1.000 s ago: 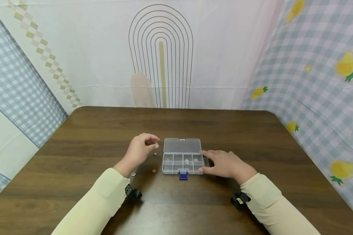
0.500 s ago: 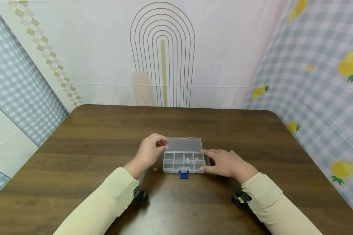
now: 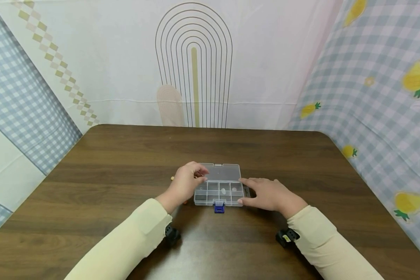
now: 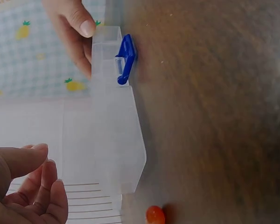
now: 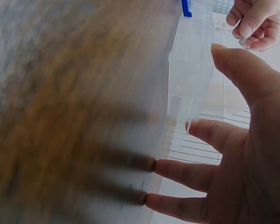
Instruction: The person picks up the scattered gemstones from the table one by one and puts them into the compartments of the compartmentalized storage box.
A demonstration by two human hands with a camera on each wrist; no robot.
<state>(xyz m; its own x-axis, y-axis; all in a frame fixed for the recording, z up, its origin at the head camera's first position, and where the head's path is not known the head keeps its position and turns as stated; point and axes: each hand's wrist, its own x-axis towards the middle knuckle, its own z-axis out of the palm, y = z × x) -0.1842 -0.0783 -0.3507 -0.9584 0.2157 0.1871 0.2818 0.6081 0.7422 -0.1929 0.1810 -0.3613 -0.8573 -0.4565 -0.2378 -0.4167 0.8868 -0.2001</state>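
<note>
A clear plastic compartment box (image 3: 204, 203) stands on the table, its lid (image 3: 225, 171) folded back and its blue latch (image 3: 219, 208) hanging at the front. Small whitish pieces (image 3: 223, 191) lie in some back-row compartments. My left hand (image 3: 184, 182) is over the box's left end, thumb and fingertips together. Between them, the right wrist view shows a small pale bead (image 5: 242, 40). My right hand (image 3: 271, 194) holds the box's right end, thumb at the front corner and index finger at the back; the other fingers (image 5: 184, 175) are spread, tips at the tabletop.
An orange-red bead (image 4: 155, 215) lies on the table by the box's left end, mostly behind my left wrist in the head view. A yellowish bead (image 3: 172, 178) shows left of my left hand. Patterned cloths (image 3: 266, 58) hang around the brown wooden table (image 3: 133, 147).
My left hand has moved right from the tabletop beside the box to over its left compartments, carrying the bead. My right hand has stayed at the box's right end.
</note>
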